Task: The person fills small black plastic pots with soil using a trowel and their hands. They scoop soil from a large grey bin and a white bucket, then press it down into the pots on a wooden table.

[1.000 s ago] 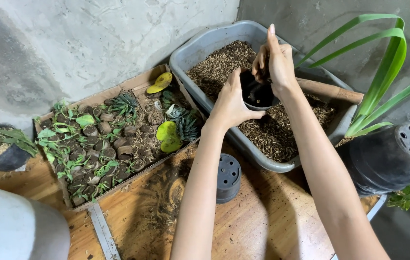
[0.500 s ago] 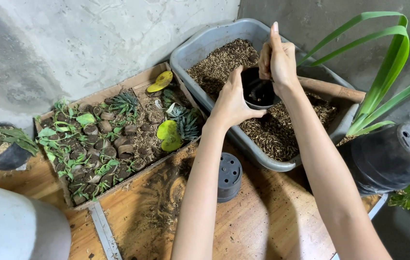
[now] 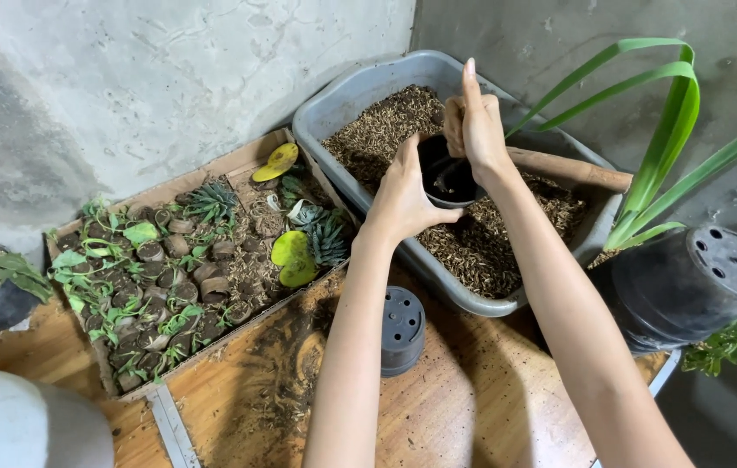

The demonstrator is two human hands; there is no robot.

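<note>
While both hands meet over the far right of the scene, a small black pot sits between them, held above the brown potting mix in the grey tub. Left hand cups the pot's near-left wall, fingers curled around the rim and thumb pointing right. Right hand closes over the far rim, index finger raised straight up and remaining fingers bent down into the pot's mouth; whether they pinch anything inside cannot be told. Pot mouth faces up and slightly toward the viewer, so its axis runs near-vertical. Both hands touch the pot; neither is nearer. A wooden handle lies in the mix just right of the hands. A second black pot stands upside down on the wooden bench, near and left of the tub. A tray of seedlings lies further left; a large black pot lies tipped at right.
</note>
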